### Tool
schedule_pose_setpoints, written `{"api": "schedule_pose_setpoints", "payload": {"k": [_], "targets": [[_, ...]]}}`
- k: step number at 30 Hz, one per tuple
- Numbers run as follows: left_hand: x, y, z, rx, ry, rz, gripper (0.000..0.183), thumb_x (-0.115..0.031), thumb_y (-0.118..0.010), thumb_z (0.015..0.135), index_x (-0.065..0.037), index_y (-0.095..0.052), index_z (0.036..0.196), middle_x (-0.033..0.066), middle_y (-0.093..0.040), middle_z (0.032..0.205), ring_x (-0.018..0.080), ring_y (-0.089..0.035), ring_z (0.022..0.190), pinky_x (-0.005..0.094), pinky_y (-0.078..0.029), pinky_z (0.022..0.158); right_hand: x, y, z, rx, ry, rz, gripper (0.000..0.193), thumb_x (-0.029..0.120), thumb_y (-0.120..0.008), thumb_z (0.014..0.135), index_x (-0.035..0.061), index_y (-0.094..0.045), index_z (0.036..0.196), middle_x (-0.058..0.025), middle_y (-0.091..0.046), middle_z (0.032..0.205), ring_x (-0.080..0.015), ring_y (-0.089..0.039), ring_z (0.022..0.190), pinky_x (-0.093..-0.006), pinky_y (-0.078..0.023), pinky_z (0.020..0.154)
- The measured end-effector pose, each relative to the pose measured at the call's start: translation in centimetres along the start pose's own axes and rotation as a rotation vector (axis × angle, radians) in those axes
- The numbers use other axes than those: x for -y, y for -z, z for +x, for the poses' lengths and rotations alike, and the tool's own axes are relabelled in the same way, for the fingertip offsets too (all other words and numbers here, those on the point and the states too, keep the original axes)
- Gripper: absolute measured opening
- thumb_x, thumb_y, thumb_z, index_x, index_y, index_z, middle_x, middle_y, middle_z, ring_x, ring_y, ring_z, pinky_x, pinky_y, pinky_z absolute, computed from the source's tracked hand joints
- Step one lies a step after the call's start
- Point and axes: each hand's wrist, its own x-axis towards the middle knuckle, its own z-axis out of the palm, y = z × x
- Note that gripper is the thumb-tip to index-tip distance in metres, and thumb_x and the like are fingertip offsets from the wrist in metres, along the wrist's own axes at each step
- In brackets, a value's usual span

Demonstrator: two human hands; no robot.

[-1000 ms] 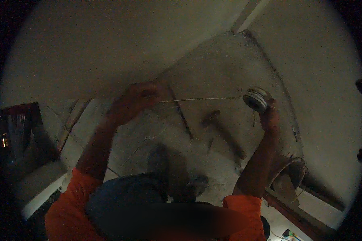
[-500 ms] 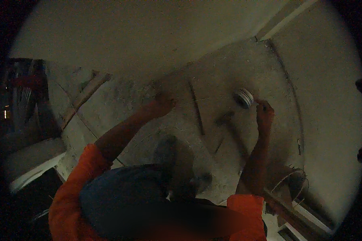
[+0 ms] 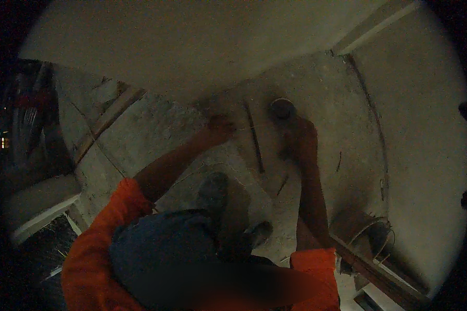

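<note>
My left hand (image 3: pixel 222 128) is closed low over the rough grey floor, its fingers pinched on a thin string (image 3: pixel 251 127) that runs faintly rightward. My right hand (image 3: pixel 302 137) is closed at the near edge of a round, dark-faced spool (image 3: pixel 283 109) with a pale rim. The dim light blurs its fingers, but the spool seems held in them. Between the two hands a thin dark rod (image 3: pixel 254 137) lies on the floor.
A pale wall (image 3: pixel 155 41) borders the far side, another (image 3: pixel 425 140) the right. A wooden strip (image 3: pixel 109 124) lies at left. Lower right are a bucket-like container (image 3: pixel 371 233) and a wooden plank (image 3: pixel 381 274). A short dark stick (image 3: pixel 283 185) lies near my foot (image 3: pixel 213 192).
My right hand has moved left with the spool, closer to my left hand. The spool has turned from its striped side to its dark round face. My left hand has shifted slightly right.
</note>
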Motion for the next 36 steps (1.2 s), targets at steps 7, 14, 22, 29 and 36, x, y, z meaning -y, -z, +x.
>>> {"api": "schedule_pose_setpoints", "payload": {"k": [7, 14, 22, 29, 36], "targets": [[-1.1, -3.2, 5.4, 0.299, 0.314, -0.189, 0.028, -0.035, -0.056, 0.091, -0.013, -0.071, 0.095, 0.0083, -0.068, 0.105, 0.031, -0.061, 0.108, 0.0489, -0.047, 0.097, -1.3, 4.5, -4.1, 0.244, -0.719, -0.308, 0.059, 0.044, -0.07, 0.084, -0.0008, -0.061, 0.121, -0.0213, -0.066, 0.112, -0.0379, -0.063, 0.104, -0.0488, -0.048, 0.092], [-1.5, 2.1, 9.0, 0.423, 0.78, -0.427, 0.045, -0.049, -0.05, 0.095, -0.01, -0.071, 0.105, 0.0166, -0.067, 0.109, 0.039, -0.065, 0.1, 0.049, -0.052, 0.091, -3.2, 5.1, -6.4, 0.513, -0.442, 0.016, 0.055, 0.043, -0.069, 0.086, -0.0015, -0.063, 0.118, -0.0254, -0.069, 0.093, -0.0365, -0.07, 0.089, -0.0452, -0.054, 0.074], [-1.0, 5.5, 10.7, 0.452, 0.832, -0.474, 0.053, -0.057, -0.056, 0.09, -0.008, -0.072, 0.104, 0.0193, -0.069, 0.105, 0.0396, -0.067, 0.095, 0.052, -0.053, 0.086, 4.5, 1.4, -4.5, 0.373, -0.088, -0.064, 0.054, 0.025, -0.059, 0.094, 0.0092, -0.044, 0.143, -0.0227, -0.063, 0.096, -0.0394, -0.067, 0.081, -0.0474, -0.054, 0.071], [-0.7, 1.5, 10.1, 0.308, 0.832, -0.47, 0.06, -0.061, -0.06, 0.084, -0.005, -0.072, 0.101, 0.021, -0.069, 0.103, 0.0405, -0.066, 0.096, 0.0514, -0.052, 0.086, 8.9, 1.5, -2.0, 0.412, -0.355, 0.108, 0.053, 0.015, -0.047, 0.099, 0.0095, -0.036, 0.15, -0.0244, -0.061, 0.121, -0.0445, -0.062, 0.106, -0.0496, -0.051, 0.087], [-1.1, 0.1, 9.7, 0.306, 0.862, -0.453, 0.059, -0.061, -0.064, 0.082, -0.005, -0.072, 0.1, 0.022, -0.069, 0.101, 0.0399, -0.067, 0.093, 0.0517, -0.054, 0.081, 9.3, 0.2, -2.3, 0.368, -0.335, 0.19, 0.048, 0.019, -0.046, 0.099, 0.0098, -0.042, 0.146, -0.0213, -0.056, 0.132, -0.0423, -0.057, 0.116, -0.0485, -0.048, 0.095]]}}
